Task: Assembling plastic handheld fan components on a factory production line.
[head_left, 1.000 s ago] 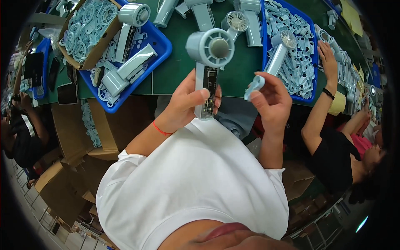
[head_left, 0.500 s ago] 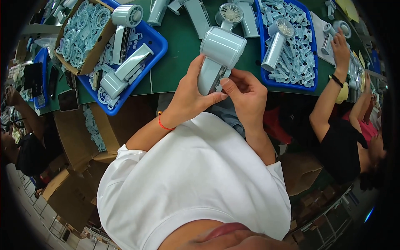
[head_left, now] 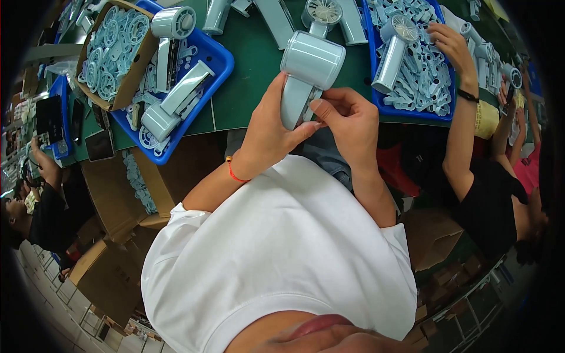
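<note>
A pale blue handheld fan point(head_left: 313, 60) is held over the near edge of the green table, its round head pointing away from me. My left hand point(head_left: 272, 126) wraps round the left side of its handle, thumb across the lower end. At the handle's open right side, my right hand point(head_left: 352, 120) pinches with thumb and forefinger against the edge, where inner parts show. Any small piece between those fingertips is hidden. Just beyond lies another fan with a spoked round front point(head_left: 323, 12).
On the left, a blue tray point(head_left: 220, 65) carries fan bodies and a cardboard box point(head_left: 128, 88) of ring-shaped parts. A second blue tray point(head_left: 374, 106) on the right holds small pale parts and a fan point(head_left: 393, 59). A co-worker's hand point(head_left: 452, 46) reaches over its right edge.
The co-worker's hand on the right has moved left to the parts tray. My hands keep their grip on the fan, with the fan tilted slightly differently.
</note>
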The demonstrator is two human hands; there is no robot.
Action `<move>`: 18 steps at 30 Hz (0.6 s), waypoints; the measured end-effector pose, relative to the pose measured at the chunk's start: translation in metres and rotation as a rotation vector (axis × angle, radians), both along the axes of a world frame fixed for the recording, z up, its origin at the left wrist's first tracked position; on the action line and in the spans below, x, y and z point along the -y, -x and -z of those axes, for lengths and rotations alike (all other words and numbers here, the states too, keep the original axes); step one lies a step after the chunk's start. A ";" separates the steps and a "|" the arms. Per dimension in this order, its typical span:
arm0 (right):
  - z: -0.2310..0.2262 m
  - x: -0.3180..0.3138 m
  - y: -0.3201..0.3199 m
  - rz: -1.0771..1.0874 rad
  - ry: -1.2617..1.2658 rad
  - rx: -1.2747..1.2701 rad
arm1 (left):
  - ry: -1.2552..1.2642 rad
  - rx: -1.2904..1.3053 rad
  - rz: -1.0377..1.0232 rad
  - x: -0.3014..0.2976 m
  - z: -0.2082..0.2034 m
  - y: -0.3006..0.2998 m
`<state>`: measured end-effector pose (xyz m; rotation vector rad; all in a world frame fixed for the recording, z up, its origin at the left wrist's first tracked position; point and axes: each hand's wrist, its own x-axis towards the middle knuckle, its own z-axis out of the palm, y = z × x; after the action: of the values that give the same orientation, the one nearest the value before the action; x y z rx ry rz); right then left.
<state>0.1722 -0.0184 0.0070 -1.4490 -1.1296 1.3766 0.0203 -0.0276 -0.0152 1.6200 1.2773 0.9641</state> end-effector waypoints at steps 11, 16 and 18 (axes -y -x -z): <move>-0.009 -0.014 -0.010 -0.229 0.121 0.042 | 0.097 0.045 0.043 -0.005 -0.004 0.003; 0.002 -0.013 -0.005 -0.266 0.129 0.068 | 0.397 0.204 0.048 -0.008 -0.010 0.007; 0.014 -0.009 -0.001 -0.307 0.109 0.053 | 0.362 0.249 0.094 -0.011 -0.011 0.009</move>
<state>0.1731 -0.0093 -0.0069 -1.4387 -1.3732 1.6401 0.0115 -0.0170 -0.0041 1.2281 1.1196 0.7948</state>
